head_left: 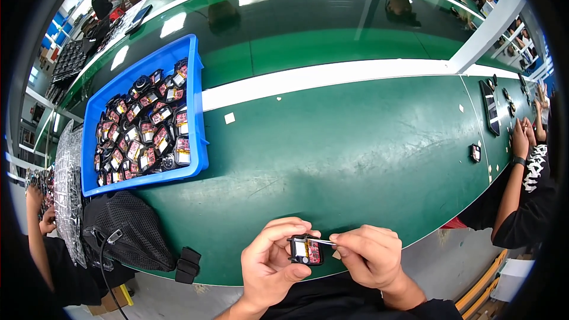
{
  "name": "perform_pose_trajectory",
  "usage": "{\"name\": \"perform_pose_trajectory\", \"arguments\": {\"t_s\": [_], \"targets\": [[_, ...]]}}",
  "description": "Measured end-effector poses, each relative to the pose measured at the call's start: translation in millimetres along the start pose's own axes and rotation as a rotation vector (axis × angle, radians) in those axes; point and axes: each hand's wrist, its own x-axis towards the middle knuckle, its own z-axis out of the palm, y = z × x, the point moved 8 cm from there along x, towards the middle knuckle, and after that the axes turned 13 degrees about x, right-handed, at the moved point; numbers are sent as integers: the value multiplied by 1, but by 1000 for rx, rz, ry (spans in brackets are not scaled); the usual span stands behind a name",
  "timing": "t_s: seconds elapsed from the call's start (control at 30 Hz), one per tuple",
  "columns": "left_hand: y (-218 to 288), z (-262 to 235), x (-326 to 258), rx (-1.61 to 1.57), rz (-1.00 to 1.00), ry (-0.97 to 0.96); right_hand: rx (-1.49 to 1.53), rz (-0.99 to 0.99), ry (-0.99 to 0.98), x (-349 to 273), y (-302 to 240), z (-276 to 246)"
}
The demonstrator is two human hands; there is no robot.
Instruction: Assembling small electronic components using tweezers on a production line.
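Note:
Near the table's front edge, my left hand (pixel 269 258) is closed around a small black device casing (pixel 300 250), its open side facing up. Inside the casing show a red circuit board, a whitish block and a yellow strip. My right hand (pixel 373 255) pinches slim metal tweezers (pixel 323 241), whose tips reach the casing's upper edge. Whether the tips grip anything is too small to tell. A small tan piece (pixel 336 255) shows by my right fingers; I cannot tell whether it is held.
At the left stands a blue bin (pixel 204 148) heaped with similar casings. A black mesh bag (pixel 127 231) and a black strap (pixel 188 265) lie nearer me. One casing (pixel 475 153) sits at the right, near a co-worker's hands (pixel 521 136). A white rail (pixel 332 74) crosses the green table (pixel 355 118).

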Motion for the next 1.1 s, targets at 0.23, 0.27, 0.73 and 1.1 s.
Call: {"name": "perform_pose_trajectory", "arguments": {"t_s": [0.23, 0.27, 0.73, 1.1], "targets": [[1, -1, 0, 34, 18, -1, 27, 25, -17, 2, 1, 1], [1, -1, 0, 37, 18, -1, 18, 21, -18, 2, 1, 1], [0, 0, 1, -61, 103, -121, 3, 15, 10, 2, 1, 1], [1, -1, 2, -47, 120, -128, -4, -1, 19, 2, 0, 0]]}}
